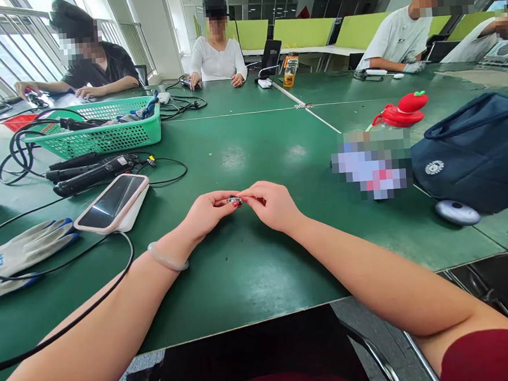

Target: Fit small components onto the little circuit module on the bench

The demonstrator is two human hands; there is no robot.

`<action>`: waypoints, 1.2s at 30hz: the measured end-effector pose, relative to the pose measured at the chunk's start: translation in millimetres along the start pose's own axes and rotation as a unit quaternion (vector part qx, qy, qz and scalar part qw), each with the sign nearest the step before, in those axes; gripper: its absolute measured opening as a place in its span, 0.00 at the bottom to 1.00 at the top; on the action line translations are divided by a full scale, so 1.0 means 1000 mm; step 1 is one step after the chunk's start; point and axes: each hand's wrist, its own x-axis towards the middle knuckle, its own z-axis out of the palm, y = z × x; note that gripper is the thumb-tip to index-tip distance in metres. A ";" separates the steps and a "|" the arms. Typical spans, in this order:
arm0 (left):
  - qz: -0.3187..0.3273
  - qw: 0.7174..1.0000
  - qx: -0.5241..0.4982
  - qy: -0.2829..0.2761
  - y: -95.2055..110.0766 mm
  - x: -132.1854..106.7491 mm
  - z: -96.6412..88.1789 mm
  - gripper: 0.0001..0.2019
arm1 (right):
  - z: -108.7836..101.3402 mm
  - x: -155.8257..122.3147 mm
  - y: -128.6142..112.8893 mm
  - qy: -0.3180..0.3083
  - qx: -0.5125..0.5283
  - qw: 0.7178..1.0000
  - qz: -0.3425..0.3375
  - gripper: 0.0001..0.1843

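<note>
Both hands meet over the middle of the green table (251, 272). Pinched between the thumb and fingers of my left hand (207, 213) is a small silvery metal piece (234, 200), too small to tell its kind. My right hand (272, 205) is closed, its thumb and fingertips pressed together at the right end of that piece. Its other fingers are curled in. The fingers cover part of the piece. A pale bangle (167, 258) circles my left wrist.
At left are a phone (113, 203), work gloves (27, 250), black curling irons (94, 171), a looping cable (92, 306) and a green basket (102, 137). A red-lidded bottle (399, 116) and navy bag (473, 152) stand right. Several people sit around the table.
</note>
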 end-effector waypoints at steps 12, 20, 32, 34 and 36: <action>-0.009 1.000 0.022 -0.003 0.001 -0.001 0.001 0.25 | 0.002 0.000 0.002 -0.033 -0.037 0.997 0.059 0.08; -0.019 0.992 -0.119 -0.031 0.001 0.000 0.007 0.26 | 0.008 0.001 -0.004 -0.020 -0.093 0.995 0.033 0.07; 0.045 0.938 0.323 0.120 -0.008 0.006 -0.031 0.17 | -0.021 0.000 -0.039 -0.197 -0.033 0.979 -0.044 0.05; 0.020 0.879 0.442 0.175 -0.007 0.006 -0.048 0.18 | -0.036 -0.012 -0.072 -0.291 -0.008 0.952 -0.094 0.06; -0.039 0.833 0.511 0.210 -0.008 0.005 -0.066 0.18 | -0.040 -0.042 -0.100 -0.407 -0.017 0.898 -0.165 0.06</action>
